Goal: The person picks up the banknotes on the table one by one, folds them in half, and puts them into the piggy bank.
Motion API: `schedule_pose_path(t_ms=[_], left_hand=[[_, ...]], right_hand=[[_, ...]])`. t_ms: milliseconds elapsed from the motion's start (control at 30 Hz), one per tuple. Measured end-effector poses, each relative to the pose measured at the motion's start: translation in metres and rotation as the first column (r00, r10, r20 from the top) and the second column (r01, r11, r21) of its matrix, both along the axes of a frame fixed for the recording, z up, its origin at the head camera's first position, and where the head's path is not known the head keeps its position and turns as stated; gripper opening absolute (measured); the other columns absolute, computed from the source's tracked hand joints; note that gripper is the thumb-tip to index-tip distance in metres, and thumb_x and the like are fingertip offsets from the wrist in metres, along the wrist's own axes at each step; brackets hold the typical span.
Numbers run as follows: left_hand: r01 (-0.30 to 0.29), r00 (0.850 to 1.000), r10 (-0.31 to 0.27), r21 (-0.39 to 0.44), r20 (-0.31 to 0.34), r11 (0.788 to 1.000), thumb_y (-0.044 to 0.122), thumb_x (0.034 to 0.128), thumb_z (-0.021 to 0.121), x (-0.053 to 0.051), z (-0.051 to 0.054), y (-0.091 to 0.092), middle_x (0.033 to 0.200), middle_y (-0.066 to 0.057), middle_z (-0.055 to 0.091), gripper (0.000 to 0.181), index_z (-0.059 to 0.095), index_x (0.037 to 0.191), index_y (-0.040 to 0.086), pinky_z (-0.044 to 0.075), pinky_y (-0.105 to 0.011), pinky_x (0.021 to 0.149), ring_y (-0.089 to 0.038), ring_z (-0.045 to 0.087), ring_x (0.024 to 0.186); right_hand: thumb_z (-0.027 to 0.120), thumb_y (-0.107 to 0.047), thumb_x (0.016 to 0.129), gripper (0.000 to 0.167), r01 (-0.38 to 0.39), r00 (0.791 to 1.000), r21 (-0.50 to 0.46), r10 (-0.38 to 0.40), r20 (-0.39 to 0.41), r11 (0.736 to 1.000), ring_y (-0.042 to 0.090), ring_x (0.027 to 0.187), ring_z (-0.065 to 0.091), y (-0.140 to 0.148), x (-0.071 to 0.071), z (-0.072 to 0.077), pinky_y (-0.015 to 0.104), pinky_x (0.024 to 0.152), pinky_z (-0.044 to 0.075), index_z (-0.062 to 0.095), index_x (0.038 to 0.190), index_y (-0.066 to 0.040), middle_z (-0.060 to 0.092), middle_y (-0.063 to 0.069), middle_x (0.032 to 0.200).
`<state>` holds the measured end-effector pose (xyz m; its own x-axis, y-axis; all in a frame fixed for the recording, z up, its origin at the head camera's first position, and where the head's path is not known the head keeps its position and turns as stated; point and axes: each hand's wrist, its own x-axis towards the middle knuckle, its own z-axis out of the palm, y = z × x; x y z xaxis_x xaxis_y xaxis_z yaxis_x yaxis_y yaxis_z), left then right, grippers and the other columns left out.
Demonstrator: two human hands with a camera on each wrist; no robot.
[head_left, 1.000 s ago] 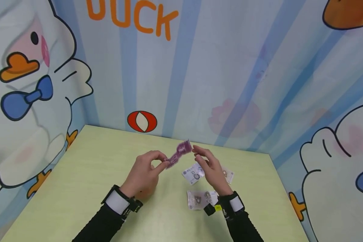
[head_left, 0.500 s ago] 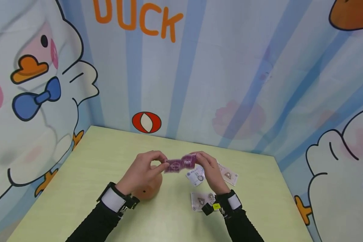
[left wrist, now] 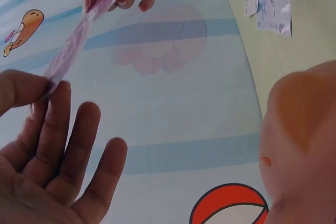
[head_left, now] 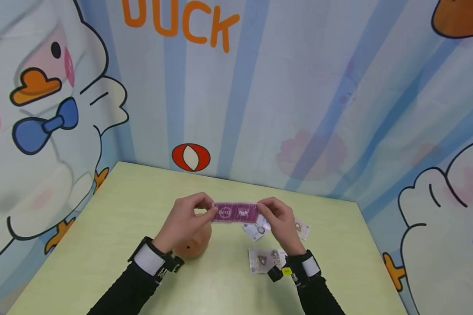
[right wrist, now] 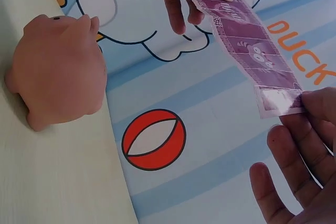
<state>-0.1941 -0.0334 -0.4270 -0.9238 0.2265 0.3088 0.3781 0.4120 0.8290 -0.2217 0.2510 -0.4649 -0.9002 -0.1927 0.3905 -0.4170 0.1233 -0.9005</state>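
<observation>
A purple toy banknote (head_left: 235,213) is stretched flat between my two hands above the table. My left hand (head_left: 184,222) pinches its left end between thumb and forefinger. The opposite end is pinched by my right hand (head_left: 280,224), whose other fingers stand apart in the right wrist view. That view shows a cartoon figure printed on the banknote (right wrist: 252,51). An orange-pink piggy bank (right wrist: 59,72) stands on the table below my left hand, which partly covers it in the head view. Its top is not visible there.
Paler banknotes lie on the table (head_left: 142,214) below my right hand: one at the front (head_left: 259,260), one behind it (head_left: 256,229) and one at the right (head_left: 302,228). A cartoon-printed cloth (head_left: 252,87) encloses the back and sides.
My right hand has come to the banknote's free end and taken hold of it. The purple note, twisted before, is now pulled straight and level. My left hand has kept its hold.
</observation>
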Motion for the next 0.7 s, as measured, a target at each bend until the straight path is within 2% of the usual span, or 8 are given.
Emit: schedule_pose_path(t_ms=[100,233,300,400,467,533,633,700], left_hand=[[-0.049,0.999,0.049,0.022,0.000,0.999,0.014,0.0996,0.076,0.000,-0.005,0.004,0.093,0.001,0.074,0.005,0.073,0.098,0.010,0.062,-0.046,0.092,-0.020,0.069,0.097],[-0.141,0.990,0.142,0.039,-0.019,0.989,0.014,0.0978,0.077,0.002,-0.009,0.011,0.093,-0.001,0.075,0.007,0.074,0.098,0.008,0.062,-0.046,0.090,-0.023,0.070,0.097],[-0.184,0.982,0.186,0.033,-0.046,0.982,0.013,0.0968,0.078,0.002,-0.010,0.015,0.094,-0.003,0.076,0.007,0.074,0.099,0.007,0.062,-0.047,0.090,-0.024,0.071,0.097],[-0.241,0.962,0.236,-0.022,-0.139,0.970,0.012,0.0949,0.079,0.003,-0.009,0.020,0.093,-0.007,0.075,0.009,0.073,0.098,0.005,0.061,-0.047,0.088,-0.026,0.069,0.094],[-0.284,0.938,0.259,-0.086,-0.230,0.955,0.011,0.0940,0.080,0.004,-0.009,0.023,0.092,-0.008,0.074,0.010,0.073,0.097,0.005,0.060,-0.045,0.086,-0.025,0.068,0.093],[-0.325,0.907,0.263,-0.151,-0.330,0.934,0.010,0.0934,0.081,0.005,-0.010,0.025,0.091,-0.007,0.072,0.010,0.073,0.096,0.005,0.059,-0.042,0.083,-0.024,0.065,0.091],[-0.362,0.858,0.231,-0.219,-0.459,0.906,0.008,0.0926,0.083,0.006,-0.012,0.028,0.090,-0.004,0.071,0.012,0.071,0.095,0.007,0.060,-0.036,0.080,-0.022,0.063,0.089],[-0.372,0.822,0.197,-0.241,-0.534,0.896,0.007,0.0908,0.084,0.006,-0.013,0.029,0.089,-0.004,0.070,0.014,0.071,0.094,0.007,0.059,-0.034,0.078,-0.021,0.063,0.087]], right_hand=[[0.064,-0.010,0.108,0.015,0.054,0.998,0.048,-0.052,-0.034,0.997,0.019,0.086,0.066,0.000,0.001,-0.001,0.024,0.077,0.054,0.072,0.111,0.003,0.072,0.003,0.101],[0.067,-0.010,0.106,0.011,0.119,0.988,0.106,-0.108,-0.111,0.987,0.016,0.095,0.067,-0.001,0.001,-0.002,0.026,0.087,0.052,0.075,0.108,-0.003,0.074,0.006,0.101],[0.068,-0.007,0.105,0.009,0.151,0.975,0.142,-0.124,-0.186,0.978,0.014,0.098,0.067,-0.002,0.001,-0.002,0.030,0.091,0.053,0.076,0.106,-0.006,0.075,0.006,0.101],[0.071,-0.002,0.101,0.010,0.188,0.942,0.188,-0.122,-0.314,0.964,0.017,0.096,0.069,-0.001,0.001,-0.003,0.035,0.090,0.055,0.077,0.105,-0.009,0.075,0.005,0.099],[0.072,0.000,0.100,0.012,0.201,0.920,0.205,-0.112,-0.376,0.958,0.019,0.092,0.069,-0.001,0.000,-0.004,0.035,0.086,0.055,0.077,0.105,-0.009,0.075,0.005,0.098],[0.072,-0.001,0.100,0.012,0.207,0.906,0.212,-0.105,-0.411,0.955,0.019,0.090,0.068,-0.001,-0.001,-0.004,0.031,0.084,0.054,0.077,0.105,-0.010,0.075,0.005,0.096],[0.073,-0.001,0.100,0.011,0.214,0.899,0.212,-0.107,-0.425,0.954,0.017,0.087,0.068,-0.002,-0.001,-0.004,0.024,0.083,0.052,0.078,0.104,-0.009,0.075,0.004,0.094],[0.073,0.000,0.099,0.010,0.219,0.896,0.209,-0.112,-0.431,0.953,0.016,0.086,0.067,-0.003,0.000,-0.003,0.022,0.082,0.051,0.078,0.104,-0.008,0.075,0.003,0.092]])
